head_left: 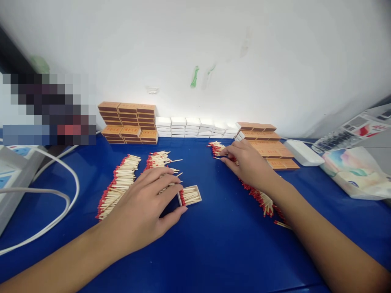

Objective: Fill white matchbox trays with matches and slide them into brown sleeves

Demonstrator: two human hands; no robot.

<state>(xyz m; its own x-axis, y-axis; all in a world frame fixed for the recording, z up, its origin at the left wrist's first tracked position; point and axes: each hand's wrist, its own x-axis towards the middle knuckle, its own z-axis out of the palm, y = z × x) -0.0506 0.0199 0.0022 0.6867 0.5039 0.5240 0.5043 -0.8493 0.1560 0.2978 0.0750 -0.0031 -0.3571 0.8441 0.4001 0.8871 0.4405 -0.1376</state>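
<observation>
A small white matchbox tray (198, 193) filled with red-tipped matches (191, 195) lies on the blue table. Its left end is between the thumb and index finger of my left hand (149, 203), whose other fingers curve over a pile of loose matches (157, 158). Farther left a long row of matches (119, 183) is partly covered by that hand. At the right, my right hand (246, 158) pinches a match at a small pile (216, 147). More matches (264, 201) lie under my right forearm, partly hidden.
Along the wall stand stacked brown matchboxes (128, 118), white trays (185, 126) and more brown boxes (269, 148). A white device (302, 152) and a tissue pack (354, 171) lie at the right. White cables (75, 175) and a power strip (15, 175) are at the left.
</observation>
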